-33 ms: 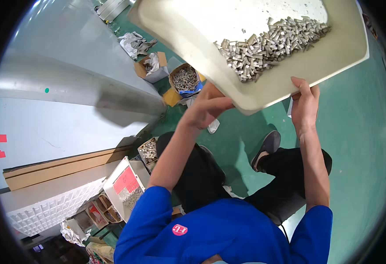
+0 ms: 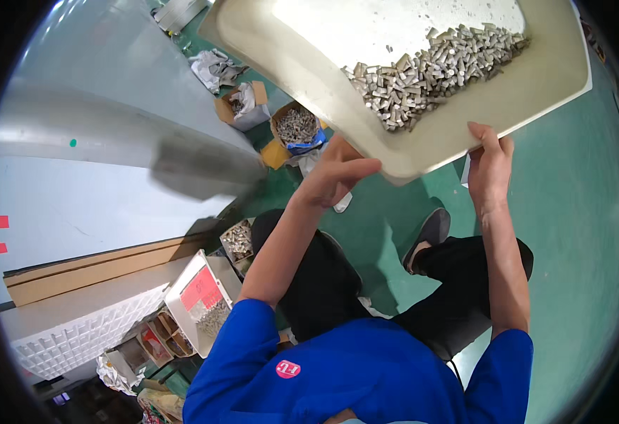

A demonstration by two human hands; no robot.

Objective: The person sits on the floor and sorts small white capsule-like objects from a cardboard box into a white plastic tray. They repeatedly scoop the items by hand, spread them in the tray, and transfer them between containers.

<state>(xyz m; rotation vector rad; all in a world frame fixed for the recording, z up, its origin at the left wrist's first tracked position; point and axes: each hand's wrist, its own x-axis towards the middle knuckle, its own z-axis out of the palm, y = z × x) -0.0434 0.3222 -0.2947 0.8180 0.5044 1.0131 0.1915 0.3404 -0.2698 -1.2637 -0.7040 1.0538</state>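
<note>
A cream plastic tub (image 2: 570,74) is held up tilted before me, its top cut off by the picture's edge. A heap of short, silvery metal pieces (image 2: 422,88) lies along its near side. My left hand (image 2: 330,173) is against the tub's near left side, thumb stretched along the outside near the corner and the other fingers partly hidden by the tub. Gripping the near rim, my right hand (image 2: 489,166) has its thumb on top and its fingers curled beneath, mostly out of sight.
On the green floor (image 2: 570,283) stand open cartons, one (image 2: 295,127) full of metal pieces. A smaller box of pieces (image 2: 239,240) and a white bin (image 2: 203,304) with a red label are by my left leg. A pale panel (image 2: 97,205) runs along the left.
The tub's upper left corner has shifted slightly left. My left thumb reaches a little farther right along the tub's side. My right hand keeps its hold on the rim.
</note>
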